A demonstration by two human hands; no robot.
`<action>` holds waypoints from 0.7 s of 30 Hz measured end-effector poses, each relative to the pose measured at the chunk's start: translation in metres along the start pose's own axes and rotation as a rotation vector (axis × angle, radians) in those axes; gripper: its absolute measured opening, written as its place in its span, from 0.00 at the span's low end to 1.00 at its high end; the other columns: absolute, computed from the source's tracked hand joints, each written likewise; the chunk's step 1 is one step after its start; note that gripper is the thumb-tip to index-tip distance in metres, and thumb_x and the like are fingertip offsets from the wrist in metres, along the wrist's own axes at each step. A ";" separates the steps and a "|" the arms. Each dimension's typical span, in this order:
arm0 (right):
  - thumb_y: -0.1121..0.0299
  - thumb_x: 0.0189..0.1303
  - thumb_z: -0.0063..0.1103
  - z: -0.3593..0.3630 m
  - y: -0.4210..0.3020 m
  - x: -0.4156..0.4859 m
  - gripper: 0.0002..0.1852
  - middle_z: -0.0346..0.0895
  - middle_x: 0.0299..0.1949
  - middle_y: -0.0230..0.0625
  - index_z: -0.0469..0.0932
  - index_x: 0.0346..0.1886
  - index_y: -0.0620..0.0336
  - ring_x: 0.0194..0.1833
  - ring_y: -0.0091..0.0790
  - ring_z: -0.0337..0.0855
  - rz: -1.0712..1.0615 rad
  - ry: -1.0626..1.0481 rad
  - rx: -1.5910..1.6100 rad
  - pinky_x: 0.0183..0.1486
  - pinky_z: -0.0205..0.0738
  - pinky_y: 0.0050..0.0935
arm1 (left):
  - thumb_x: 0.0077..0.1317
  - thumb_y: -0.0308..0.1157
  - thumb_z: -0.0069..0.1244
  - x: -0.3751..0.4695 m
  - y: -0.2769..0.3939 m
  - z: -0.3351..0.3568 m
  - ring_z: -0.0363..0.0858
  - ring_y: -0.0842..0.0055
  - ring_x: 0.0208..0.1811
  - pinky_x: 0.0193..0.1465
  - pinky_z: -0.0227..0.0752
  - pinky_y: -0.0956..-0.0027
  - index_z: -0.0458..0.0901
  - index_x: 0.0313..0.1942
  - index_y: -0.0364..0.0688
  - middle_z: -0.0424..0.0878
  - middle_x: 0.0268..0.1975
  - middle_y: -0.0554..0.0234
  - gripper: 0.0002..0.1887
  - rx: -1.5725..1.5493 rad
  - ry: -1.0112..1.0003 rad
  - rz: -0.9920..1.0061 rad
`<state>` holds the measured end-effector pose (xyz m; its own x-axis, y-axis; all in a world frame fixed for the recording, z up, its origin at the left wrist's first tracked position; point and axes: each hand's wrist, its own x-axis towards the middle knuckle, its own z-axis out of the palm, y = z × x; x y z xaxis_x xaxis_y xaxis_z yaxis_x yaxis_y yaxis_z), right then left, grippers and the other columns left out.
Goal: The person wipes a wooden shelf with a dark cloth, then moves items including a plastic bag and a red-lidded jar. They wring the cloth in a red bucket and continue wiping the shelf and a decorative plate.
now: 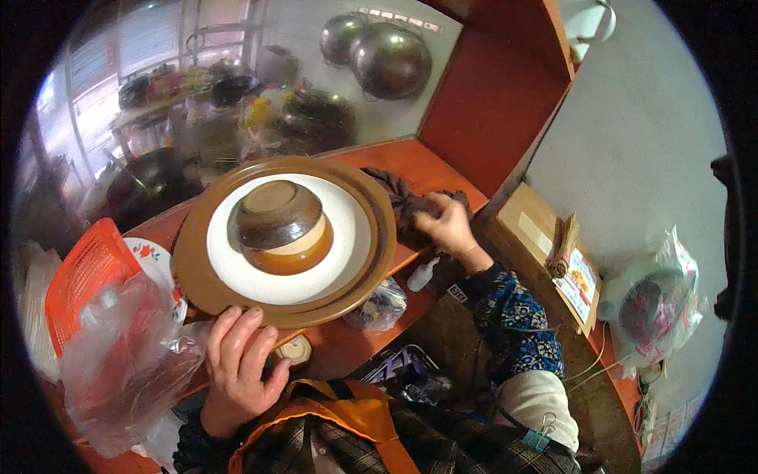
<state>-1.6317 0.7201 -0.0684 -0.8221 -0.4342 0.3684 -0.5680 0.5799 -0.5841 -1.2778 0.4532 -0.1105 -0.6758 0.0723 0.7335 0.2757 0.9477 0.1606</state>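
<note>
A large brown round dish [195,260] sits on a red-orange wooden shelf. Inside it lies a white plate [349,237]. On the plate, a dark brown ceramic bowl [272,216] rests upside down, tilted, over a cream and amber-glazed ceramic piece [290,260]. The fingertips of my left hand [243,361] touch the dish's near rim, fingers slightly apart and thumb free. To the right of the dish, my right hand [447,228] is closed on a crumpled dark brown cloth [408,207], which lies bunched on the shelf.
At the left are a red plastic basket [92,278], a floral plate [145,252] and a clear plastic bag [124,361]. A small white bottle [422,274] and a bagged item [382,305] occupy the lower shelf. A cardboard box [527,219] stands right; woks [391,59] hang beyond.
</note>
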 end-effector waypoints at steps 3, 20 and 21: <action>0.68 0.63 0.62 -0.040 -0.014 0.035 0.09 0.80 0.30 0.33 0.80 0.32 0.65 0.33 0.27 0.79 -0.065 0.168 0.551 0.37 0.75 0.28 | 0.59 0.34 0.62 0.000 -0.002 -0.001 0.67 0.42 0.68 0.70 0.62 0.41 0.74 0.61 0.38 0.71 0.67 0.43 0.30 -0.014 0.023 0.011; 0.55 0.50 0.72 -0.120 0.014 0.157 0.27 0.83 0.51 0.54 0.82 0.54 0.54 0.53 0.58 0.82 -0.335 0.228 -0.605 0.56 0.79 0.48 | 0.61 0.37 0.62 -0.003 -0.003 0.006 0.67 0.43 0.67 0.69 0.65 0.41 0.72 0.60 0.41 0.71 0.66 0.45 0.29 0.081 0.025 0.026; 0.53 0.49 0.73 -0.111 0.030 0.147 0.31 0.82 0.56 0.51 0.81 0.58 0.53 0.57 0.57 0.81 -0.212 -0.039 -0.579 0.57 0.79 0.47 | 0.60 0.37 0.62 -0.003 -0.003 0.006 0.67 0.43 0.67 0.68 0.65 0.41 0.72 0.60 0.41 0.71 0.66 0.45 0.29 0.085 0.021 0.028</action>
<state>-1.7743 0.7508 0.0485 -0.6927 -0.5998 0.4005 -0.6576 0.7533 -0.0093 -1.2805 0.4518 -0.1171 -0.6538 0.0934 0.7509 0.2348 0.9684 0.0839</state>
